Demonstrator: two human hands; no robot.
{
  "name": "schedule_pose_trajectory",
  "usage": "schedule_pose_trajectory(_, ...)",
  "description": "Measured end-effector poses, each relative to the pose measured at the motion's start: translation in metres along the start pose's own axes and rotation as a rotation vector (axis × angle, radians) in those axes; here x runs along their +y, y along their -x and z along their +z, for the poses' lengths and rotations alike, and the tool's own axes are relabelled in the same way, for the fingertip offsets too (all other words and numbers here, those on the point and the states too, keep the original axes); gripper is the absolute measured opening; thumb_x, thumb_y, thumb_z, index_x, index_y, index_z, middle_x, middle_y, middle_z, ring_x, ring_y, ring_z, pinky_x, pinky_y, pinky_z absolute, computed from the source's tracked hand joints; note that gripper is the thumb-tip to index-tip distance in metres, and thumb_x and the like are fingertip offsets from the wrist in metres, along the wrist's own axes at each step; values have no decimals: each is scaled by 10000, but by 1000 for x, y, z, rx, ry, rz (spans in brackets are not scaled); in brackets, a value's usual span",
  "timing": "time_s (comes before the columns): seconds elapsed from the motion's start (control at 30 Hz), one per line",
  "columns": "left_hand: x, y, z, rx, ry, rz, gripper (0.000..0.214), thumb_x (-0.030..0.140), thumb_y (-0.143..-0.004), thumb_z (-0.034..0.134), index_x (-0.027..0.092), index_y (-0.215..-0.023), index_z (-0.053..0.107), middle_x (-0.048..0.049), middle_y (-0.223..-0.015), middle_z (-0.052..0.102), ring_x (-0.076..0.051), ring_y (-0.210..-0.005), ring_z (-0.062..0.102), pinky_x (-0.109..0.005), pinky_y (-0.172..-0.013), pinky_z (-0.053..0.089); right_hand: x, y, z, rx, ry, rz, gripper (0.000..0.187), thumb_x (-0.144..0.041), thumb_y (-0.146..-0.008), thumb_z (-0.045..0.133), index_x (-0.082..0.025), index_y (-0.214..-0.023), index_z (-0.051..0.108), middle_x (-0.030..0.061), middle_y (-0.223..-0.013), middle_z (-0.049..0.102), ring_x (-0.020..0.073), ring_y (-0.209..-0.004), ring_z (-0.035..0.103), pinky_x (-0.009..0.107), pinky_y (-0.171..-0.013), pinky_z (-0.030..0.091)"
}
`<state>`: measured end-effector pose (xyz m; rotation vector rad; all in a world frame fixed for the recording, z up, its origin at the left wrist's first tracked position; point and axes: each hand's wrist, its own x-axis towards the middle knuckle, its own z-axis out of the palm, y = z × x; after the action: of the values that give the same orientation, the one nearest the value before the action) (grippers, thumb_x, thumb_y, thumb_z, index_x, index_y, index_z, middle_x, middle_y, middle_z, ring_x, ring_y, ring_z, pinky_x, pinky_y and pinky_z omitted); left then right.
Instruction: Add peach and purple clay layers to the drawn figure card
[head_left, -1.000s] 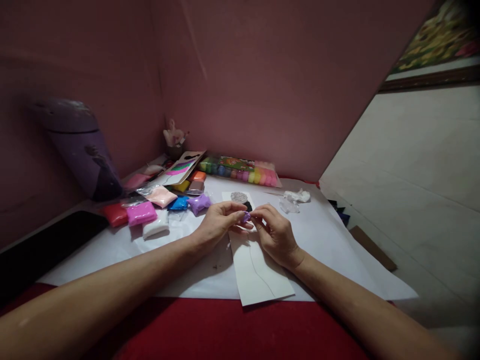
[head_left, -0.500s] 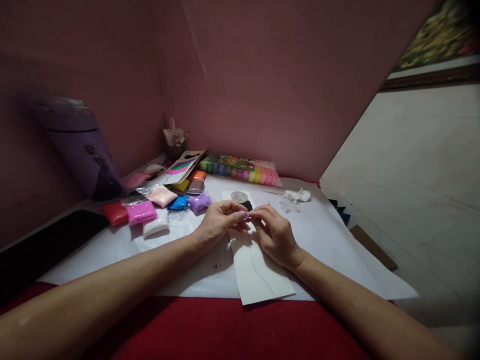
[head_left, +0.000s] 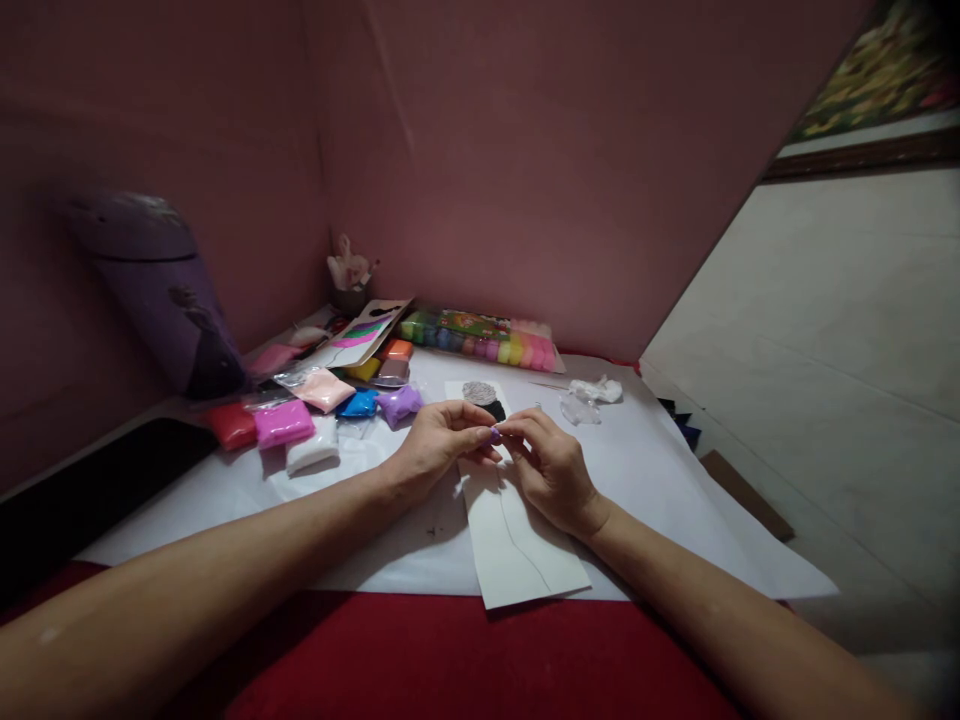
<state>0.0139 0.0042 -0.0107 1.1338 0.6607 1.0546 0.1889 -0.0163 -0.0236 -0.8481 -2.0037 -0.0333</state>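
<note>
A small piece of purple modelling clay [head_left: 494, 436] sits between the fingertips of both hands. My left hand [head_left: 442, 440] is closed, pinching it between thumb and fingers. From the other side, the fingertips of my right hand [head_left: 550, 468] are pressed together on the same bit of clay. Beneath them lies a white card [head_left: 521, 555] with a wavy pencil line. At the card's far end are a grey textured patch [head_left: 478, 393] and a black patch [head_left: 493, 410], partly hidden by my left hand.
Clay packets, including a purple one [head_left: 398, 404] and a pink one [head_left: 284, 424], lie to the left. A long pack of coloured clay [head_left: 480, 338] rests by the wall. A crumpled white wrapper [head_left: 596, 390] lies at right. A purple container [head_left: 161, 300] stands at far left.
Both hands stay in nearly the same place. The fingertips have shifted very slightly around the purple clay, and a little more of it shows.
</note>
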Motion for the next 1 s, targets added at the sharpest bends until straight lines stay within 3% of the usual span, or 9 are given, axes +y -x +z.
schedule_pose_trajectory(0.2, 1, 0, 1, -1, -5, 12, 349, 307, -615, 853, 90, -803, 654, -45, -681, 694, -164, -582, 690, -283, -600, 571, 1, 0, 0, 3, 13, 1, 166, -112, -925, 498, -201, -957, 634, 76, -905, 643, 187, -807, 634, 313, -705, 528)
schedule_pose_trajectory(0.37, 0, 1, 2, 12, -49, 28, 353, 398, -676, 817, 103, -765, 647, -57, -720, 700, -129, -590, 664, -236, -583, 527, 3, 2, 1, 27, 30, 19, 170, -103, -918, 499, -201, -956, 632, 68, -889, 639, 187, -800, 625, 316, -700, 519)
schedule_pose_trajectory(0.53, 1, 1, 1, -10, -123, 47, 328, 344, -659, 827, 108, -717, 606, -25, -630, 664, -84, -478, 584, -197, -484, 461, 4, 2, 2, 20, 36, 24, 171, -100, -911, 503, -195, -968, 632, 71, -897, 635, 188, -802, 618, 317, -695, 513)
schedule_pose_trajectory(0.73, -1, -2, 1, -40, -8, 26, 290, 248, -655, 818, 92, -805, 625, -51, -730, 703, -163, -616, 699, -270, -597, 566, 4, 1, 2, 22, 30, 22, 154, -106, -918, 512, -190, -950, 636, 69, -884, 639, 187, -802, 624, 315, -713, 514)
schedule_pose_trajectory(1.0, -1, -1, 1, -22, -16, 39, 240, 230, -705, 775, 86, -844, 642, -41, -723, 683, -159, -613, 693, -285, -611, 574, 3, 1, 1, 14, 25, 16, 152, -96, -913, 511, -180, -945, 634, 77, -885, 639, 192, -796, 623, 324, -707, 517)
